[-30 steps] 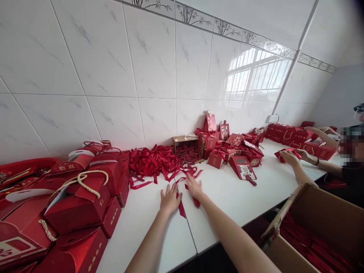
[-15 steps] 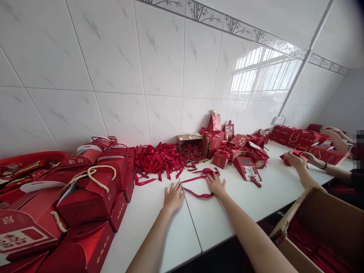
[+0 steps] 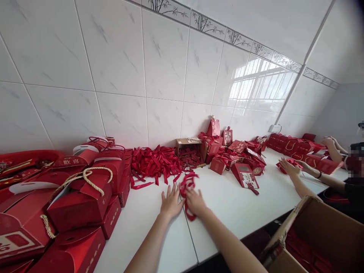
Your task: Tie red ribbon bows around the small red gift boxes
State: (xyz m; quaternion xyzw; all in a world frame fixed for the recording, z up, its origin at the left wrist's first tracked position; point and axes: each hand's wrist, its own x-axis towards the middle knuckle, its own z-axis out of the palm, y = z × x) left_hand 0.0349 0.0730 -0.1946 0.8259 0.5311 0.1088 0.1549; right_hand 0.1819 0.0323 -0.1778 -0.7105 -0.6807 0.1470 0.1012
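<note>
My left hand (image 3: 172, 201) lies flat on the white table with its fingers spread, holding nothing. Just to its right, my right hand (image 3: 196, 203) is closed on a red ribbon (image 3: 187, 185), its fingertips partly smeared by motion. The ribbon is bunched in loops above and below the right hand's fingers, close beside the left fingertips. Behind both hands lies a heap of red ribbons (image 3: 156, 161). To the right of the heap is an open cardboard box (image 3: 182, 146) with small dark red pieces inside.
Stacked red gift boxes (image 3: 82, 201) with rope handles fill the left side. Smaller red boxes (image 3: 217, 165) are piled at the back right. A co-worker's hands (image 3: 290, 167) handle a red item farther right. A large open carton (image 3: 321, 227) stands at the lower right.
My right hand has drawn the red ribbon leftward, close to my left hand, and its trailing strands are now bunched. My left hand remains flat on the table. The view has shifted slightly.
</note>
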